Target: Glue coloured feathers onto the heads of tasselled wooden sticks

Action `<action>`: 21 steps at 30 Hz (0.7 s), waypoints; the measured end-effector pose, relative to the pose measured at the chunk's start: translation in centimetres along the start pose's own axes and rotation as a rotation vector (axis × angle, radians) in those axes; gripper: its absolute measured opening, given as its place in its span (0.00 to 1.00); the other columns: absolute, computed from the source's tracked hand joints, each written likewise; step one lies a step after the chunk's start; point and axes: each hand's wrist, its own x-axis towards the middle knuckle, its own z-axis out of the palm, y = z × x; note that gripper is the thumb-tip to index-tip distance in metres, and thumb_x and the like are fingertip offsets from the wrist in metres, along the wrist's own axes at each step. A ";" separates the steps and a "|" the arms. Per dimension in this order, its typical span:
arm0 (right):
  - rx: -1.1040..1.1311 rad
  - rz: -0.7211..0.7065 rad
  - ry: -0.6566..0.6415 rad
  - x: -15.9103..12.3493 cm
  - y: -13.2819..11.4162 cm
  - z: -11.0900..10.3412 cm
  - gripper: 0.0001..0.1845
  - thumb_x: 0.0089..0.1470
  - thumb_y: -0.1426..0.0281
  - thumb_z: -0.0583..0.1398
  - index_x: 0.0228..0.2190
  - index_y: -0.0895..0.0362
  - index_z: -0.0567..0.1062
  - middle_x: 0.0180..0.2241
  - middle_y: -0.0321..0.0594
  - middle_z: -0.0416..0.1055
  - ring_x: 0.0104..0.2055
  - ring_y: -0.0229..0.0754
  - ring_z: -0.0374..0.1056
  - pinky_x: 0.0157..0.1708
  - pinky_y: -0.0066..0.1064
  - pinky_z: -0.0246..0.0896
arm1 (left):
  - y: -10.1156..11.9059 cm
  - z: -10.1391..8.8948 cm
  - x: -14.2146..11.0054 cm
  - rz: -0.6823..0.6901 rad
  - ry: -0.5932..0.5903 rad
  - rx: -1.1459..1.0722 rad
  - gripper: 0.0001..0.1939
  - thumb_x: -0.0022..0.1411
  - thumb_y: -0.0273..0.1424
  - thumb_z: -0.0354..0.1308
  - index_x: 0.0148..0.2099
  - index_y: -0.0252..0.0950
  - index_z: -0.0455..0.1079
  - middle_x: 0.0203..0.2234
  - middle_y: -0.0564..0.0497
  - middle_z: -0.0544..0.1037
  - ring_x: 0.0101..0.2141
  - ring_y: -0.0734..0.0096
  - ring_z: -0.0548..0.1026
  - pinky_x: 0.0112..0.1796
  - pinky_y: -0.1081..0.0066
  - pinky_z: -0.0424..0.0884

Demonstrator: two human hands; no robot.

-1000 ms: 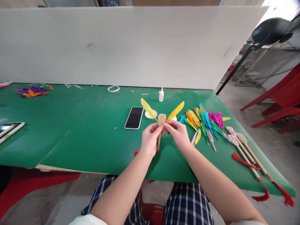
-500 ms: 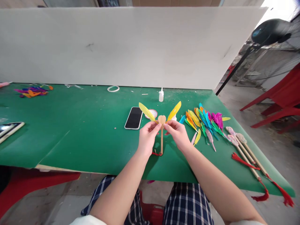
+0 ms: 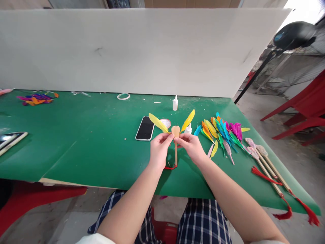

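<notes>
Two yellow feathers, two hands.

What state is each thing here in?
Left hand: pinching heart-topped stick
Right hand: pinching same stick
Phone by left hand: face up, screen dark
Far bottle: upright
Near bottle: partly hidden
White ring: lying flat
Feather pile: loosely heaped
Fan: on or off, cannot tell

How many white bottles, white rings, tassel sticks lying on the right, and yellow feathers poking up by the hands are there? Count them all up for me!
White bottles: 2
White ring: 1
Tassel sticks lying on the right: 3
Yellow feathers, one at the left hand, one at the right hand: 2
Total: 8
</notes>
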 end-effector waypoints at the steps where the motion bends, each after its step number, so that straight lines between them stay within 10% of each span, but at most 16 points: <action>1: 0.000 -0.004 0.000 0.0 0.0 0.0 0.14 0.36 0.61 0.66 0.23 0.58 0.73 0.24 0.36 0.71 0.28 0.37 0.67 0.29 0.30 0.67 | -0.1 0.0 0.0 -0.012 -0.001 -0.012 0.09 0.46 0.34 0.64 0.30 0.34 0.74 0.25 0.52 0.75 0.25 0.79 0.67 0.27 0.77 0.61; 21: -0.029 -0.064 -0.021 0.0 0.3 0.1 0.13 0.41 0.60 0.64 0.23 0.58 0.71 0.23 0.34 0.68 0.27 0.35 0.64 0.29 0.28 0.64 | -0.6 -0.2 0.3 -0.065 -0.004 -0.152 0.08 0.45 0.33 0.65 0.26 0.33 0.73 0.20 0.55 0.70 0.24 0.80 0.63 0.28 0.76 0.60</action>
